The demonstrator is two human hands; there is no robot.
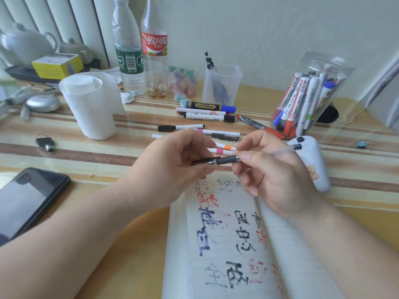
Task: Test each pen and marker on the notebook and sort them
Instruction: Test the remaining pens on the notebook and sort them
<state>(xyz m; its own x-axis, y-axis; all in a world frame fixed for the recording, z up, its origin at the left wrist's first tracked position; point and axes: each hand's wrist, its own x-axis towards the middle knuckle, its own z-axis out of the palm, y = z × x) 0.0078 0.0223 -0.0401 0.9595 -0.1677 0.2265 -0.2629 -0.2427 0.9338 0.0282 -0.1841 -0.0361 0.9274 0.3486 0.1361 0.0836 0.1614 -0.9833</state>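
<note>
A glossy striped table [64, 147] carries everything. An open lined notebook [216, 266] lies at the near edge, its pages scrawled with black, blue and red ink. Both forearms reach over it. To the right, a clear plastic jar [336, 67] is packed with upright markers. To the left stands a white paper roll [92, 104], with two clear bottles [129, 61] behind it and a dark phone [28, 201] lying flat nearer the edge. A square translucent tub [233, 78] holds black pens. Loose markers [207, 114] lie scattered just beyond the hands, partly hidden by them. The left hand [172, 167] curls round a slim black cap [203, 161]. The right hand [274, 180] pinches the pen [228, 160], which has a clear barrel and a black rubber grip, above the notebook's far edge, with its tip at the cap's mouth.
</note>
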